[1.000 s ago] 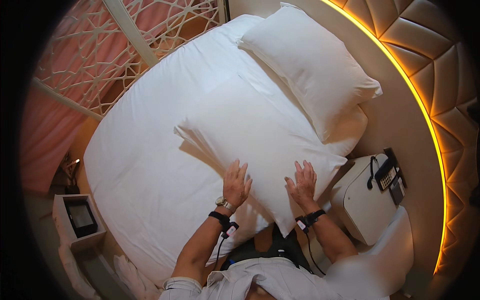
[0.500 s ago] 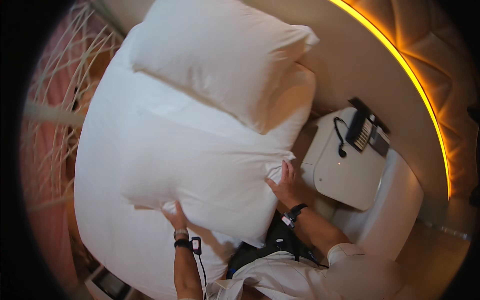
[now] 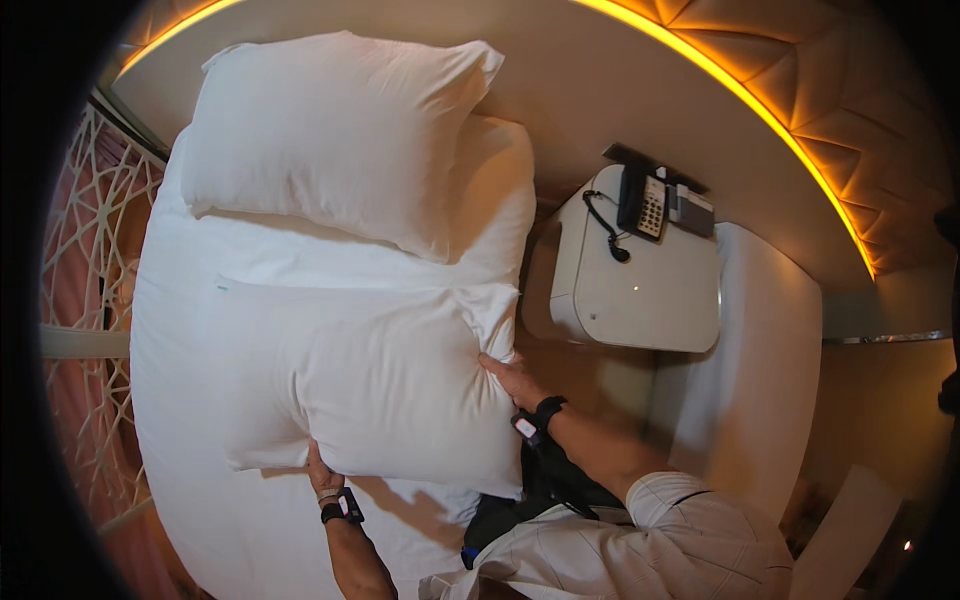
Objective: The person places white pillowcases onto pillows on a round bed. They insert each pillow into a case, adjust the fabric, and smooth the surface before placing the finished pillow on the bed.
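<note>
A plump white pillow (image 3: 385, 380) lies over the near half of the bed, its near edge lifted and casting a shadow on the sheet. My left hand (image 3: 320, 474) grips that near edge toward the left, pulling creases into the cloth. At the pillow's right end my right hand (image 3: 508, 378) has its thumb on top, the other fingers mostly hidden beneath the edge. A second white pillow (image 3: 330, 140) rests farther off, against the headboard side.
White sheet (image 3: 180, 400) covers the bed. To the right stands a rounded white bedside table (image 3: 640, 300) with a black telephone (image 3: 645, 205) and coiled cord. A white padded seat (image 3: 750, 350) is beyond it. A lattice screen (image 3: 95, 230) borders the left; a lit curved wall (image 3: 560, 80) stands behind.
The view has turned and shifted, so the bed appears straighter. Both hands keep hold of the near pillow, which now lies flatter, with its far-left corner showing.
</note>
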The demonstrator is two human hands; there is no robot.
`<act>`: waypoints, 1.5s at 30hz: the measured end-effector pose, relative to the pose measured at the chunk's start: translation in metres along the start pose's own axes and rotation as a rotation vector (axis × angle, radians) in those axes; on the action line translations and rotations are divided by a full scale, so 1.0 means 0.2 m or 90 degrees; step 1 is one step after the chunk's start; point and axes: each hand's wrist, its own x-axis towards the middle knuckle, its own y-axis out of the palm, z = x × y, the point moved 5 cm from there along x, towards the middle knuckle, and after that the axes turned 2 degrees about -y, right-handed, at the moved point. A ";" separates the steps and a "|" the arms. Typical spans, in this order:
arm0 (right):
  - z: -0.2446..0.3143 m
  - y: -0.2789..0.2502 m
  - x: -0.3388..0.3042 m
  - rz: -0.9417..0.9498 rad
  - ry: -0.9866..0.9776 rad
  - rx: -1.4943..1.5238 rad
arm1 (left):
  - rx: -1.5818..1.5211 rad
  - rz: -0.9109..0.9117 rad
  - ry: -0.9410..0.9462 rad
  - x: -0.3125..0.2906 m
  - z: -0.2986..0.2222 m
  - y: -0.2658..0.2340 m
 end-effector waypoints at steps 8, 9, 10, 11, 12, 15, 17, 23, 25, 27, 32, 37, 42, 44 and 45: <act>0.52 -0.15 -0.22 -0.108 -0.080 -0.140 | -0.061 0.142 0.125 -0.24 -0.18 0.46; 0.51 -0.29 -0.16 -0.139 -0.127 -0.116 | -0.051 0.150 0.113 -0.31 -0.17 0.65; 0.59 -0.36 -0.20 -0.129 -0.147 -0.120 | -0.040 0.146 0.111 -0.44 -0.18 0.84; 0.71 -0.43 -0.24 -0.119 -0.168 -0.122 | -0.028 0.142 0.111 -0.56 -0.18 1.00; 0.74 -0.58 -0.22 -0.114 -0.150 -0.145 | -0.030 0.129 0.108 -0.62 -0.15 1.11; 0.94 -0.86 -0.27 -0.089 -0.198 -0.029 | 0.145 0.184 0.207 -0.78 -0.04 1.40; 0.99 -1.21 -0.20 -0.159 -0.230 -0.066 | 0.091 0.153 0.198 -0.89 0.07 1.71; 1.48 -1.75 -0.25 -0.145 -0.220 0.083 | 0.340 0.207 0.306 -0.78 0.22 2.44; 1.30 -2.21 0.10 -0.080 -0.289 0.178 | 0.277 0.274 0.259 -0.68 0.36 2.82; 1.38 -2.33 0.17 -0.133 -0.186 0.106 | 0.142 0.298 0.145 -0.52 0.50 2.96; 1.01 -2.95 0.55 -0.356 -0.095 -0.313 | 0.398 0.108 -0.033 -0.14 1.06 2.93; 0.98 -2.61 0.56 -0.375 -0.156 -0.247 | 0.587 0.101 -0.132 -0.34 1.22 2.32; 0.60 -2.77 0.28 -0.455 -0.236 -0.350 | 0.690 0.144 -0.171 -0.69 1.33 1.88; 0.35 -2.80 0.16 -0.336 -0.229 -0.525 | 0.617 0.052 -0.183 -0.89 1.28 1.67; 0.26 -2.71 0.08 -0.348 -0.081 -0.447 | 0.570 -0.019 -0.179 -1.06 1.23 1.50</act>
